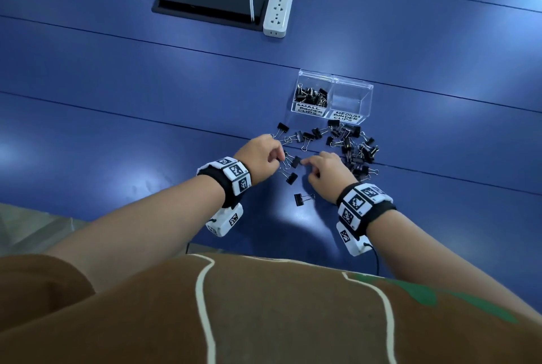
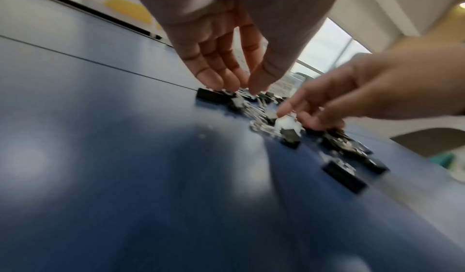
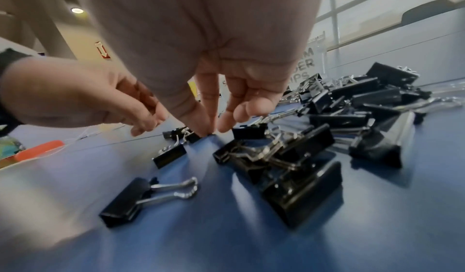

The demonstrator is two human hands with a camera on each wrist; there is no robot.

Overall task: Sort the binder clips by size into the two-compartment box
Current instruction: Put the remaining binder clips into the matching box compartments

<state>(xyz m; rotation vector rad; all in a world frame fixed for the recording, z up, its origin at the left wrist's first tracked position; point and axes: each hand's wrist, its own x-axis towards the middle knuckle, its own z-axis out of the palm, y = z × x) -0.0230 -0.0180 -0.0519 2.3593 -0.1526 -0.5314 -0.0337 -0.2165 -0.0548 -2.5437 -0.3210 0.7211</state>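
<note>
Motion blur softens the left wrist view, so the binder clips (image 2: 289, 137) under the left hand (image 2: 226, 57) smear together. Whether either hand's fingers (image 3: 208, 121) pinch a clip cannot be told. The box label (image 3: 308, 65), mid-right in the right wrist view, is partly hidden.
</note>
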